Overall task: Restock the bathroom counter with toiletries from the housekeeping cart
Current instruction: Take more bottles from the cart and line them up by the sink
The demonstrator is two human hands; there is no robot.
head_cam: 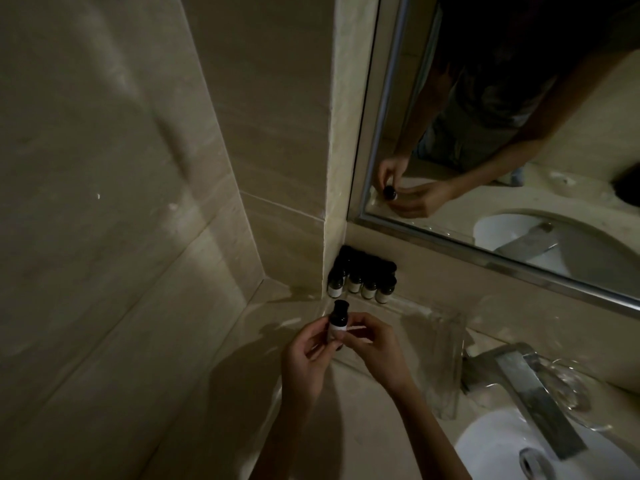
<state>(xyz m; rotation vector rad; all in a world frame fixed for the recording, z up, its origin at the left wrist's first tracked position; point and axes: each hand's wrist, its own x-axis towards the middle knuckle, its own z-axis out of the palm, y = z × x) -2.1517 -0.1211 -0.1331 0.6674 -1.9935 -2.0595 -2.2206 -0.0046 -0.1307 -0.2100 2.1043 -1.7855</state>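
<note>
While the left hand (pixel 308 355) and right hand (pixel 377 348) together pinched the small bottle (pixel 337 320) above the tabletop (pixel 346 427), near the corner row (pixel 360 284), a clumsy set-down might have toppled its neighbours.

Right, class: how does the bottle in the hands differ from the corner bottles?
The held bottle is raised, pinched by left hand and right hand; the corner bottles stand on the counter. The held bottle is alone; the corner bottles cluster together. Both: dark bodies, pale labels.
</note>
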